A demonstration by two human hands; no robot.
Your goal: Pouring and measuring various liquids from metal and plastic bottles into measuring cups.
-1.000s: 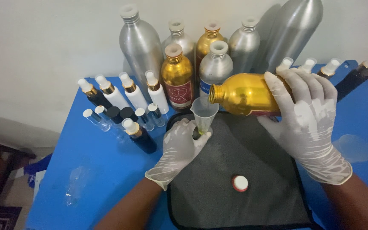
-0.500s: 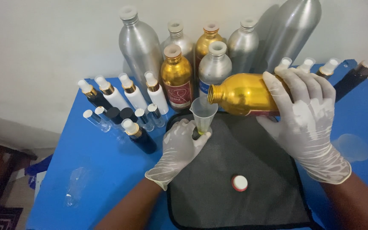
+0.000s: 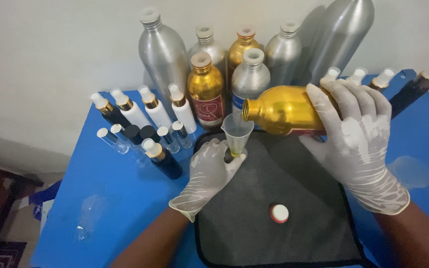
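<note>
Soft, even light; sharp focus

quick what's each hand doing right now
Left hand: closed around the small bottle under the clear funnel.
Right hand: closed on the gold bottle, tipped on its side over the funnel.

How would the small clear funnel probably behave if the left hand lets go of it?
The funnel looks like thin, light plastic, wide on top with a narrow stem, so it would probably tip easily. Only the left hand appears to steady it. Yellow liquid shows in its stem, so tipping would likely spill onto the dark mat.
</note>
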